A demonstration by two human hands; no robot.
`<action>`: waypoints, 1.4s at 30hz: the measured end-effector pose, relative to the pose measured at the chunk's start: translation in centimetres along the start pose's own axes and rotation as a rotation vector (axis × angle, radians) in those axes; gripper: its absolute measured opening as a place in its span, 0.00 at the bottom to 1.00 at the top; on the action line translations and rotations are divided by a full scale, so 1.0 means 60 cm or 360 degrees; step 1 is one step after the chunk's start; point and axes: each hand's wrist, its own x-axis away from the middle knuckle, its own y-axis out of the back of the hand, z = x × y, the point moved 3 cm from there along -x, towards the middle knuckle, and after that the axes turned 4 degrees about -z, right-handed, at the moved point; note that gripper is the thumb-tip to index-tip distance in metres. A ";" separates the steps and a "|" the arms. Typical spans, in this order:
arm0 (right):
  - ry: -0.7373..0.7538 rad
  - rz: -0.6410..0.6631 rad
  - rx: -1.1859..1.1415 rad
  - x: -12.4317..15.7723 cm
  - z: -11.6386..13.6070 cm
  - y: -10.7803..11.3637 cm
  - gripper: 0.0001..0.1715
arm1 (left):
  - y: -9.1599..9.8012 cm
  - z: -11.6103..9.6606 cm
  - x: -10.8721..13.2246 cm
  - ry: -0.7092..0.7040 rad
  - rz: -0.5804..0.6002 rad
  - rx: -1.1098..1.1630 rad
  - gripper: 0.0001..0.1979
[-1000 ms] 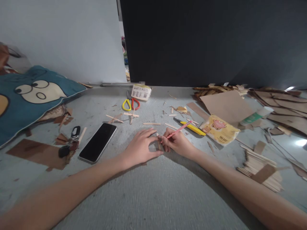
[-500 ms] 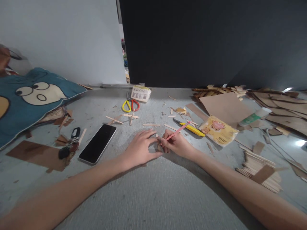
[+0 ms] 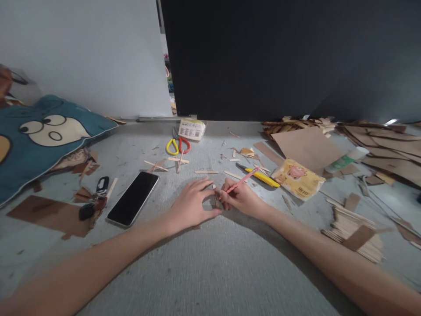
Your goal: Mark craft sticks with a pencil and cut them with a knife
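My right hand (image 3: 241, 197) is closed round a pink pencil (image 3: 244, 178), its tip down at a small wooden stick piece (image 3: 216, 199) lying on the grey surface. Beside it my left hand (image 3: 193, 202) lies with fingers spread, thumb and forefinger pressing on that same stick piece from the left. The two hands almost touch over the piece, which they hide for the most part.
A black phone (image 3: 133, 197) and keys (image 3: 94, 199) lie left, scissors (image 3: 177, 145) and loose sticks beyond. A yellow cutter (image 3: 263, 177), a yellow packet (image 3: 297, 177), cardboard sheets (image 3: 307, 147) and a stack of sticks (image 3: 353, 228) sit right. A blue cushion (image 3: 42, 136) is far left.
Both hands stay in place on the stick piece; only the view has shifted slightly.
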 end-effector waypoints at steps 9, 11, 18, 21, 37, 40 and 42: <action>-0.0028 -0.0087 -0.0003 0.001 0.001 0.000 0.30 | -0.002 0.002 0.000 -0.0018 -0.0008 -0.0036 0.24; -0.0030 -0.0084 0.0008 0.001 0.002 -0.001 0.31 | -0.002 0.002 -0.001 -0.0023 -0.0004 -0.0057 0.24; -0.0055 -0.0093 0.0030 0.002 0.009 0.000 0.31 | -0.002 0.003 0.000 -0.0027 -0.0008 -0.0061 0.24; -0.0050 -0.0054 0.0054 0.002 0.012 -0.001 0.31 | 0.000 0.001 0.000 -0.0018 -0.0002 -0.0043 0.24; -0.0077 -0.0082 0.0033 0.002 0.007 -0.001 0.31 | -0.002 0.003 0.001 -0.0028 -0.0007 -0.0043 0.24; -0.0086 -0.0082 0.0049 0.002 0.005 -0.001 0.31 | -0.001 0.001 0.001 -0.0036 -0.0006 -0.0080 0.24; -0.0078 -0.0074 0.0056 0.002 0.005 0.000 0.32 | 0.000 -0.001 0.000 -0.0023 -0.0004 -0.0083 0.23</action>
